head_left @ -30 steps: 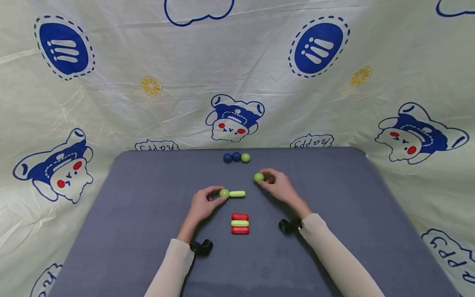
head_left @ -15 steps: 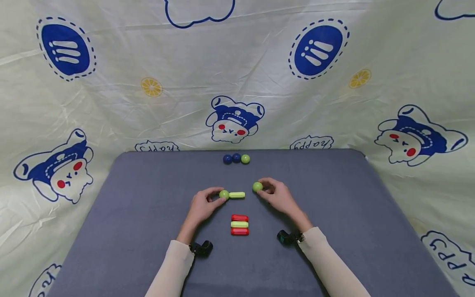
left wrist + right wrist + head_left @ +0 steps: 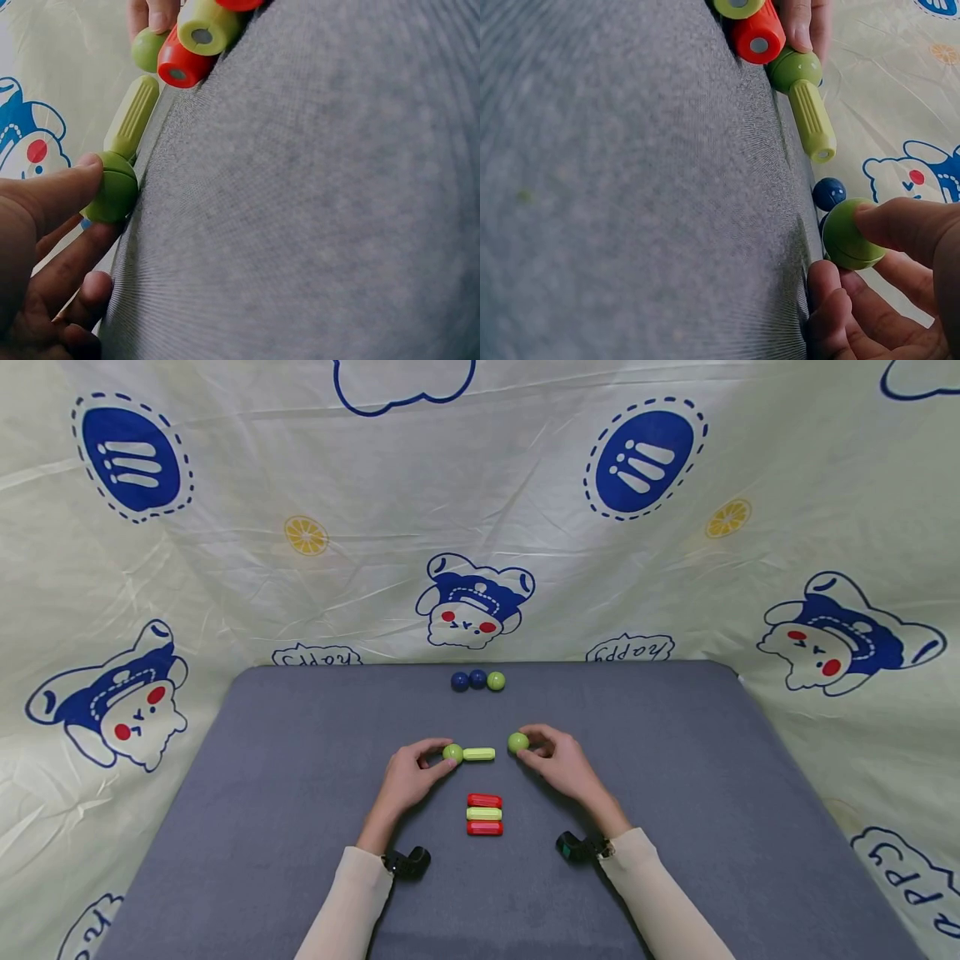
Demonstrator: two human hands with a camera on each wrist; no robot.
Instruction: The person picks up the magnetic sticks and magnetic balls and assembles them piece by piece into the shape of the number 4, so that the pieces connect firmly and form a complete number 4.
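Note:
My left hand (image 3: 411,773) pinches a green ball (image 3: 114,196) between thumb and fingers. Joined end-on to that ball, a yellow-green ribbed rod (image 3: 479,754) points right across the grey table. A second green ball (image 3: 849,236) is pinched by my right hand (image 3: 561,763), a short way right of the rod's free end. That free end shows a grey metal-like disc in the right wrist view. Nearer to me, two red rods (image 3: 484,829) lie with a yellow-green rod (image 3: 484,814) between them, side by side.
Towards the back edge of the grey table (image 3: 315,710) two blue balls (image 3: 460,682) and another green ball (image 3: 496,682) sit in a row. Behind the table hangs a pale printed cloth (image 3: 375,485). Each wrist wears a small black camera (image 3: 407,863).
My right hand has come down towards me and slightly left with its green ball, closer to level with the rod. My left hand keeps its place on the other ball.

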